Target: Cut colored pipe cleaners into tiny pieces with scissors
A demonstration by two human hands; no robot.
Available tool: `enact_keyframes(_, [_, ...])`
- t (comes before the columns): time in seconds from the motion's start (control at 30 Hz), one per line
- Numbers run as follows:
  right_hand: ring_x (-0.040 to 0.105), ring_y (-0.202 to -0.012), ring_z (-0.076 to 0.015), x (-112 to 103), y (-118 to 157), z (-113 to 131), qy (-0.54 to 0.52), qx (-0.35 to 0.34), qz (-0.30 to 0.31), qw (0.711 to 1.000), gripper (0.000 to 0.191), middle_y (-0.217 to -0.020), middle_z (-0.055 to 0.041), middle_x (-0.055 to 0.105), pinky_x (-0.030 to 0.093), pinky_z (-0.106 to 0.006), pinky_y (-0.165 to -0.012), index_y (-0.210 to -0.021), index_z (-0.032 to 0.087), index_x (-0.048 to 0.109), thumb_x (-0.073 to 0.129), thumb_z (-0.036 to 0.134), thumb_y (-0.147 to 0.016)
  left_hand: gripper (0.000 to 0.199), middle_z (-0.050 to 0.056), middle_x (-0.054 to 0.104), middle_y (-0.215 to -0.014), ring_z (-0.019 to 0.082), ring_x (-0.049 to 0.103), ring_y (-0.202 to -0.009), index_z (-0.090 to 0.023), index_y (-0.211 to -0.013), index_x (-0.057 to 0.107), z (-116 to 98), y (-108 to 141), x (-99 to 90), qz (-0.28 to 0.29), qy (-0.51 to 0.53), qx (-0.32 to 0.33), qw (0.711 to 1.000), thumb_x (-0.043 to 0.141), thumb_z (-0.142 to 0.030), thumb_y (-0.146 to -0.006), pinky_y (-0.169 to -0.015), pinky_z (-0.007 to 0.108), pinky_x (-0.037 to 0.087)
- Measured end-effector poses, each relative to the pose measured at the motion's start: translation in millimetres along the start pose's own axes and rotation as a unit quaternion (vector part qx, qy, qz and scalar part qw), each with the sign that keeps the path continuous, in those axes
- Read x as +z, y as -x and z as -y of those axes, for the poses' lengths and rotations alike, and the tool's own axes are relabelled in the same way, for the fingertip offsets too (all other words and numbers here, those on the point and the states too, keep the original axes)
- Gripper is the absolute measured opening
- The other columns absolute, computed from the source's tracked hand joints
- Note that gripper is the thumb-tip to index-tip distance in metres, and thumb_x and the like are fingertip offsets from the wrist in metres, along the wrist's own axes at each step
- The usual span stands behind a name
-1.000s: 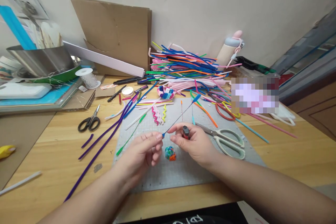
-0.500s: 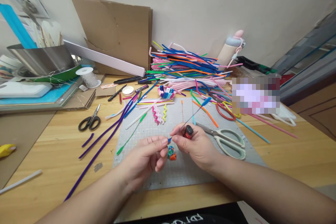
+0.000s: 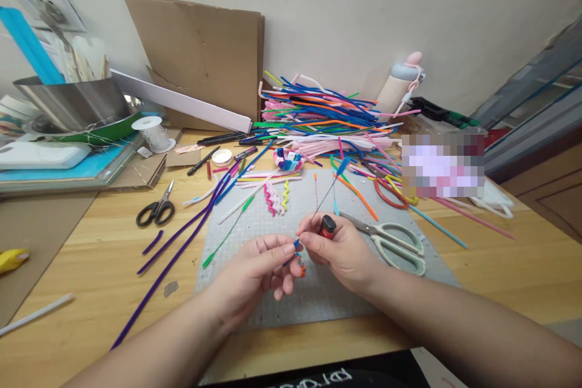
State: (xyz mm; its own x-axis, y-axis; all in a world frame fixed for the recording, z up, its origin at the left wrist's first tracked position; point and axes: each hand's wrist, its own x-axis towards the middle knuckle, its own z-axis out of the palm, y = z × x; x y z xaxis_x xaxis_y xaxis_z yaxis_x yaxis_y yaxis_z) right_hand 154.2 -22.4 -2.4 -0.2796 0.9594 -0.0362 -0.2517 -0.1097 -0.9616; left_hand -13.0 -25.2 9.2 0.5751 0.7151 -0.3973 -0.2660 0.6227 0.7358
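Note:
Over the grey cutting mat, my left hand (image 3: 268, 260) pinches the lower blue end of a pipe cleaner (image 3: 343, 167) between thumb and forefinger. Its middle is bare thin wire, with a fuzzy blue tuft at the upper end. My right hand (image 3: 341, 251) pinches the wire close beside the left fingertips. Tucked in the right hand is a red lighter (image 3: 328, 226) with a black top. A small multicoloured fuzzy piece (image 3: 302, 268) shows just beyond the left fingers, partly hidden by them. Green-handled scissors (image 3: 391, 242) lie beside the right hand.
A cutting mat (image 3: 254, 309) lies beneath, holding a green stripped pipe cleaner (image 3: 227, 233) and pink and yellow coils (image 3: 275, 199). Behind is a heap of pipe cleaners (image 3: 327, 115). Black scissors (image 3: 156, 211) and purple pipe cleaners (image 3: 175, 264) lie left.
The blue pipe cleaner's upper tuft has swung left and slightly up. My left hand has shifted a little right, and its fingers now cover more of the multicoloured piece.

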Motion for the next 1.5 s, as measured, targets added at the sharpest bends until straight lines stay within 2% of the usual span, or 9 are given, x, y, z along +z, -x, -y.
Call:
enact_keyframes(0.23, [0.03,-0.04,-0.0038,-2,-1,2,-0.056,0.052,0.055,0.996,0.026,-0.049,0.0091,0.043,0.018,-0.021,-0.039,-0.082,0.017,0.063,0.071,0.04,-0.076,0.023,0.001,0.069,-0.065,0.007,0.06,-0.048,-0.015,-0.072,0.062,0,3,1.6,0.001,-0.032,0.004,0.999,0.073,-0.034,-0.073,-0.042,0.014,0.041])
enact_keyframes(0.7, [0.028,-0.04,-0.0045,-2,0,1,-0.091,0.088,0.073,0.989,0.025,-0.047,0.0097,0.041,0.018,-0.021,-0.04,-0.084,0.016,0.06,0.069,0.038,-0.077,0.023,0.005,0.07,-0.07,0.012,0.062,-0.054,-0.016,-0.072,0.059,2,3,1.4,0.004,-0.057,0.012,0.998,0.069,-0.037,-0.075,-0.046,0.02,0.041])
enact_keyframes(0.87, [0.025,-0.04,-0.0041,-1,0,1,-0.083,0.136,0.079,0.984,0.021,-0.044,0.0112,0.037,0.017,-0.019,-0.039,-0.076,0.018,0.054,0.068,0.033,-0.075,0.021,0.001,0.063,-0.072,0.011,0.055,-0.062,-0.016,-0.082,0.065,-1,3,0.7,-0.127,-0.118,0.147,0.974,0.07,-0.034,-0.073,-0.053,0.021,0.041])
enact_keyframes(1.07, [0.027,-0.034,-0.0037,2,-1,5,-0.009,0.19,0.094,0.977,0.018,-0.039,0.0122,0.037,0.019,-0.02,-0.038,-0.07,0.018,0.053,0.066,0.03,-0.072,0.019,-0.001,0.059,-0.07,0.008,0.05,-0.058,-0.017,-0.08,0.066,-6,1,-4.0,-0.15,-0.119,0.198,0.961,0.075,-0.03,-0.07,-0.054,0.021,0.04])
enact_keyframes(1.17, [0.03,-0.036,-0.0035,4,0,7,0.018,0.201,0.099,0.974,0.021,-0.043,0.0109,0.041,0.017,-0.02,-0.037,-0.069,0.018,0.052,0.068,0.031,-0.069,0.022,0.0,0.062,-0.074,0.009,0.053,-0.059,-0.017,-0.085,0.065,-6,-1,-6.1,-0.148,-0.114,0.194,0.963,0.076,-0.029,-0.07,-0.053,0.021,0.041])
enact_keyframes(1.3, [0.028,-0.038,-0.0039,3,-1,10,0.054,0.211,0.122,0.968,0.021,-0.047,0.0108,0.04,0.018,-0.021,-0.038,-0.073,0.019,0.05,0.064,0.035,-0.073,0.02,0.0,0.061,-0.064,0.01,0.053,-0.056,-0.015,-0.075,0.064,-8,-1,-6.7,-0.13,-0.123,0.181,0.967,0.075,-0.031,-0.07,-0.053,0.022,0.041])
enact_keyframes(1.37, [0.032,-0.041,-0.0054,-1,-3,12,0.118,0.182,0.106,0.97,0.016,-0.053,0.0094,0.043,0.024,-0.021,-0.041,-0.081,0.019,0.051,0.058,0.033,-0.078,0.019,0.0,0.061,-0.062,0.011,0.054,-0.057,-0.015,-0.073,0.063,-10,0,-7.2,-0.154,-0.128,0.191,0.961,0.075,-0.03,-0.07,-0.054,0.022,0.041])
enact_keyframes(1.43, [0.044,-0.054,-0.0087,-8,-4,14,0.244,0.101,0.051,0.963,0.014,-0.068,0.0048,0.052,0.034,-0.024,-0.05,-0.092,0.02,0.05,0.055,0.026,-0.08,0.018,0.0,0.063,-0.066,0.011,0.054,-0.059,-0.016,-0.073,0.063,-14,1,-8.8,-0.187,-0.124,0.212,0.951,0.075,-0.029,-0.07,-0.055,0.022,0.041])
enact_keyframes(1.5, [0.053,-0.074,-0.0139,-17,-5,14,0.396,0.013,-0.002,0.918,0.018,-0.087,-0.0018,0.057,0.041,-0.029,-0.065,-0.098,0.02,0.049,0.054,0.02,-0.08,0.018,0.0,0.065,-0.069,0.01,0.054,-0.059,-0.017,-0.072,0.063,-17,2,-11.3,-0.208,-0.112,0.229,0.944,0.075,-0.029,-0.07,-0.055,0.021,0.041])
